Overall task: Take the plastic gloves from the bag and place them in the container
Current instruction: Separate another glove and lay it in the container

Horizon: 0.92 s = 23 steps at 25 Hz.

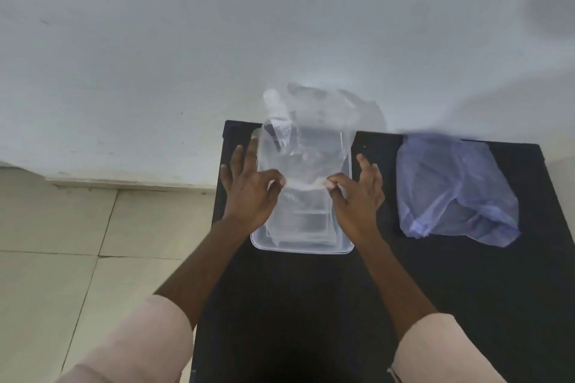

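Observation:
A clear plastic glove (308, 140) hangs spread out above a clear rectangular container (298, 249) on the black table. My left hand (250, 188) pinches the glove's lower edge at its left side with thumb and forefinger. My right hand (357, 196) pinches the same edge at its right side. The glove's fingers point up and away from me, blurred against the wall. More clear plastic lies flat inside the container. A bluish translucent bag (454, 193) lies crumpled on the table to the right of my right hand.
The black table (466, 289) stands against a grey-white wall (217, 40). Its left edge borders a beige tiled floor (62, 258). Bare black table surface lies between me and the container.

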Each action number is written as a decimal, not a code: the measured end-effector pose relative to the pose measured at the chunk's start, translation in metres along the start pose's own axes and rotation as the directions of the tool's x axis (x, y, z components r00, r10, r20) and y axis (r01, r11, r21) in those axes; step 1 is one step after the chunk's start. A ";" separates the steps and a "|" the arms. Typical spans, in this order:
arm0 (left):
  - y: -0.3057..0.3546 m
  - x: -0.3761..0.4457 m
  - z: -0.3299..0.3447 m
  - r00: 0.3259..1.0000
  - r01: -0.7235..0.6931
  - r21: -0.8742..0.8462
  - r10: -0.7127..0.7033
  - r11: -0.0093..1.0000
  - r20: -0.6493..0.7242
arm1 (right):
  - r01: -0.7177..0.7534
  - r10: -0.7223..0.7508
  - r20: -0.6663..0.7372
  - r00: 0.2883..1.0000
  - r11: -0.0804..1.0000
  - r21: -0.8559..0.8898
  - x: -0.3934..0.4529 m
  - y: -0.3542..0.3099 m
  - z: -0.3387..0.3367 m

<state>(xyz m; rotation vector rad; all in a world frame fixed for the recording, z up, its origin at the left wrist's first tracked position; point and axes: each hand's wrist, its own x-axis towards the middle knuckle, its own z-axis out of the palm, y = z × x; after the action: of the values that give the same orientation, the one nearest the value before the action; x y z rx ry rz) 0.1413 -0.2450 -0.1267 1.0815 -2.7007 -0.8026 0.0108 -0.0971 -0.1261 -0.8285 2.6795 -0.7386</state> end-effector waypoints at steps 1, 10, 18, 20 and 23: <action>0.002 -0.006 0.004 0.998 0.029 0.051 -0.031 0.998 0.046 | -0.009 0.010 0.029 1.000 0.999 -0.044 -0.006 0.003 0.004; 0.005 -0.026 0.016 0.979 0.050 0.331 -0.112 0.942 0.171 | 0.063 -0.007 0.181 0.983 0.950 -0.306 -0.018 0.014 0.004; -0.010 -0.017 0.011 0.944 -0.070 0.306 -0.036 0.949 0.327 | 0.155 0.023 0.389 0.921 0.894 -0.419 -0.007 0.017 -0.013; -0.010 -0.015 0.008 0.929 -0.048 0.285 -0.062 0.957 0.365 | 0.164 0.048 0.479 0.876 0.905 -0.391 -0.005 0.016 -0.016; 0.002 -0.013 -0.010 0.932 0.002 0.206 -0.076 0.979 0.354 | 0.144 0.007 0.532 0.847 0.960 -0.242 -0.003 0.018 -0.037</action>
<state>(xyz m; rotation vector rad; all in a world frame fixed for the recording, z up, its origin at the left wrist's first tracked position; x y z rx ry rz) 0.1524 -0.2396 -0.1159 1.1282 -3.1371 -0.8172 -0.0085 -0.0675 -0.1040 -1.0222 2.2722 -0.1068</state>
